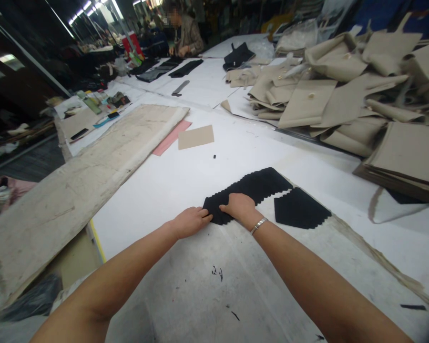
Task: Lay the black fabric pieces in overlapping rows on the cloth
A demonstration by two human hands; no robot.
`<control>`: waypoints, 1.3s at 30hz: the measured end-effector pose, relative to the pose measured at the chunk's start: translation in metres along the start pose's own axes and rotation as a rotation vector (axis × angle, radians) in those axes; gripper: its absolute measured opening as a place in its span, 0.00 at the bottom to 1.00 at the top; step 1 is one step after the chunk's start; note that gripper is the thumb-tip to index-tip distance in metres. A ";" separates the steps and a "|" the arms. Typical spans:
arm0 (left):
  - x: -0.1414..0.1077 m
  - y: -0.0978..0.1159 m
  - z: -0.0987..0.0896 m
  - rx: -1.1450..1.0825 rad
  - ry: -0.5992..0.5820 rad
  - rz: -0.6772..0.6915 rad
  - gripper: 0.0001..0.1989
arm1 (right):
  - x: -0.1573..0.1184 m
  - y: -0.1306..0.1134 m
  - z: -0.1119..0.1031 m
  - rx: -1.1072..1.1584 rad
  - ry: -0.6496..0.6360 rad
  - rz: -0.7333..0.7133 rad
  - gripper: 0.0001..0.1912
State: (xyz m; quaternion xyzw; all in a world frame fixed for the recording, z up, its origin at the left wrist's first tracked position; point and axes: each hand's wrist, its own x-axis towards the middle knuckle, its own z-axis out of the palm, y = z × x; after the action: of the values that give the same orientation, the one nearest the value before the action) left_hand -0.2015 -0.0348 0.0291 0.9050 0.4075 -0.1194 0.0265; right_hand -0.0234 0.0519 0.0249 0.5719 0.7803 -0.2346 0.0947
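A long overlapping row of black, pointed fabric-like pieces (262, 183) lies on the work surface, its stepped edges showing. At the row's left end, my left hand (193, 222) touches the corner of the nearest piece with fingers stretched out. My right hand (241, 208), with a metal band at the wrist, rests on the row just to the right. Its thumb points left over the black material, while the other fingers are mostly hidden by the hand. Beside my right wrist lies a second, shorter black stack (300, 208), which neither hand touches.
A tan rectangle (196, 137) and a pink sheet (171, 138) lie ahead. A long stained board (93, 162) slants along the left. Heaped beige pieces (307, 102) and a beige stack (411, 152) fill the right. Another person (186, 35) works at the far end.
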 end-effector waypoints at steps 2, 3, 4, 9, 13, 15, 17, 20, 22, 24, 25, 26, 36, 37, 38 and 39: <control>0.002 0.003 -0.001 -0.020 0.016 -0.019 0.13 | 0.000 -0.001 0.000 -0.005 -0.008 0.007 0.25; 0.004 0.005 -0.001 -0.030 0.035 -0.028 0.13 | 0.000 -0.001 0.000 -0.009 -0.006 0.010 0.25; 0.005 0.007 0.000 -0.039 0.057 -0.034 0.13 | 0.000 -0.002 0.000 -0.012 -0.002 0.013 0.25; 0.009 0.018 0.007 -0.076 0.127 -0.058 0.12 | -0.004 -0.001 0.002 -0.014 0.042 -0.004 0.23; 0.013 0.019 0.008 -0.101 0.138 -0.110 0.12 | -0.017 0.021 -0.017 0.120 0.097 -0.152 0.19; 0.013 0.017 0.006 -0.177 0.139 -0.163 0.13 | -0.033 0.045 -0.035 0.263 0.161 -0.163 0.19; 0.010 0.017 0.002 -0.296 0.150 -0.241 0.14 | -0.059 0.079 -0.054 0.392 0.240 -0.102 0.18; -0.001 0.026 -0.007 -0.420 0.267 -0.384 0.16 | -0.121 0.138 -0.072 0.522 0.261 0.047 0.18; -0.006 0.040 -0.011 -0.447 0.444 -0.431 0.16 | -0.173 0.177 -0.073 0.590 0.273 0.140 0.16; -0.010 0.065 -0.015 -0.487 0.559 -0.441 0.18 | -0.231 0.212 -0.063 0.652 0.283 0.246 0.14; -0.013 0.083 -0.018 -0.524 0.559 -0.420 0.18 | -0.262 0.227 -0.054 0.680 0.286 0.301 0.13; -0.017 0.105 -0.022 -0.566 0.536 -0.394 0.18 | -0.293 0.238 -0.044 0.706 0.282 0.353 0.12; -0.080 0.354 -0.037 -0.903 0.165 -0.057 0.13 | -0.504 0.242 0.094 0.882 0.056 0.602 0.08; -0.084 0.367 -0.036 -0.893 0.122 -0.032 0.12 | -0.509 0.238 0.104 0.846 0.057 0.619 0.08; -0.088 0.378 -0.035 -0.874 0.082 -0.006 0.12 | -0.510 0.234 0.113 0.804 0.073 0.628 0.08; -0.091 0.386 -0.034 -0.851 0.051 0.022 0.12 | -0.509 0.231 0.119 0.762 0.100 0.631 0.08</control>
State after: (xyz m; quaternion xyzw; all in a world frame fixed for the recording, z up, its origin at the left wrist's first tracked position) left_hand 0.0344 -0.3536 0.0649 0.8204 0.4112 0.0819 0.3888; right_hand 0.3457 -0.3815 0.0728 0.7845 0.4316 -0.4355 -0.0922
